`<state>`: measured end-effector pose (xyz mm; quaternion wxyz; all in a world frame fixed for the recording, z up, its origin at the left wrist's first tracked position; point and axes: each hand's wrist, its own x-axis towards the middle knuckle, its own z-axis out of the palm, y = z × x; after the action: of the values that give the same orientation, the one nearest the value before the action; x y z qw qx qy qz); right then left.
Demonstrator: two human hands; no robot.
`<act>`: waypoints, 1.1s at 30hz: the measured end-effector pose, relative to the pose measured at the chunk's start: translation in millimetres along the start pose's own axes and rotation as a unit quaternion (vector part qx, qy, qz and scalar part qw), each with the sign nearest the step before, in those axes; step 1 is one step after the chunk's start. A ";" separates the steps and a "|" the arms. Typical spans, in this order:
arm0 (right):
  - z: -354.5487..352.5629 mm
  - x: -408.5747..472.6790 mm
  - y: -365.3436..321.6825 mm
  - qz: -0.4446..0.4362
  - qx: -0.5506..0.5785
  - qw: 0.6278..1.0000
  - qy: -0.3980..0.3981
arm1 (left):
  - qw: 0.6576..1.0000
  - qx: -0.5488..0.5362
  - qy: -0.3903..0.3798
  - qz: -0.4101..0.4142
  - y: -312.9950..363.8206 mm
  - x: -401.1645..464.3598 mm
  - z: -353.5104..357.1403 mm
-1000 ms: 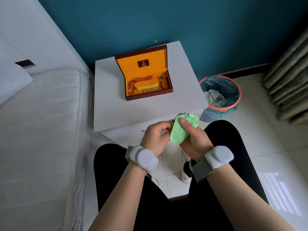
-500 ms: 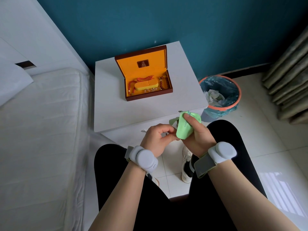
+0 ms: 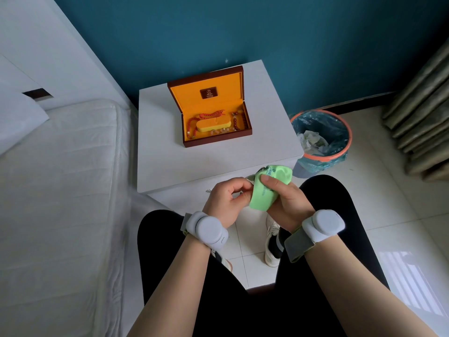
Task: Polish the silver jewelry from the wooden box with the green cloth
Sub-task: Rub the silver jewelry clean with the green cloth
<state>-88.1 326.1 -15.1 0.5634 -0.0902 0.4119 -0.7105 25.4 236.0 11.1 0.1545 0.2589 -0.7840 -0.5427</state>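
Open wooden box (image 3: 213,135) holds beaded strands (image 3: 194,122).

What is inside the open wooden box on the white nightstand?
Inside the open wooden box with orange lining: a raised orange pad, red bead strings and pale beads. No silver piece shows there.

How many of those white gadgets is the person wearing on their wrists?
2. One white wrist device is strapped on the left wrist, just behind the left hand. The other is on the right wrist, behind the right hand holding the green cloth.
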 end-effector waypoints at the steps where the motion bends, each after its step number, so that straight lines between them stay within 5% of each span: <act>1: -1.3 1.2 -1.0 -0.006 0.005 1.000 0.005 | 1.000 -0.001 -0.005 -0.001 -0.1 -0.1 0.2; 33: -2.5 0.1 -1.9 -0.011 0.035 0.999 -0.026 | 1.000 0.008 -0.009 -0.017 -0.2 -1.6 4.0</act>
<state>-91.0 327.3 -15.4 0.5693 -0.0937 0.3710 -0.7276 24.7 240.0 9.5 0.1363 0.2690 -0.7848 -0.5414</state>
